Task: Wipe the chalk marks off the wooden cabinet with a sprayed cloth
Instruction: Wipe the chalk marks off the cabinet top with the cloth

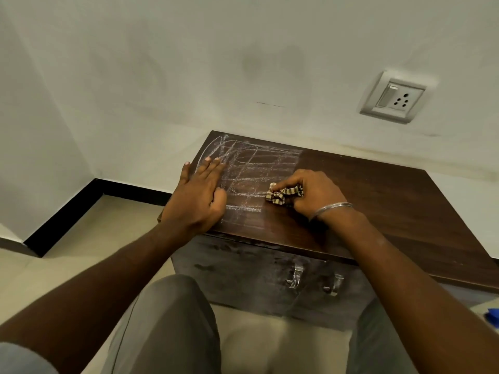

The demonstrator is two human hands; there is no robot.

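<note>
A dark wooden cabinet stands against the white wall. White chalk marks cover the left part of its top; the right part is dark and bare. My right hand grips a bunched striped cloth and presses it on the top at the right edge of the chalk marks. My left hand lies flat with straight fingers on the cabinet's left edge, over some chalk lines.
A wall socket with a switch sits above the cabinet's right side. Two metal handles are on the cabinet front. My knees are below. A blue object shows at the right edge on the tiled floor.
</note>
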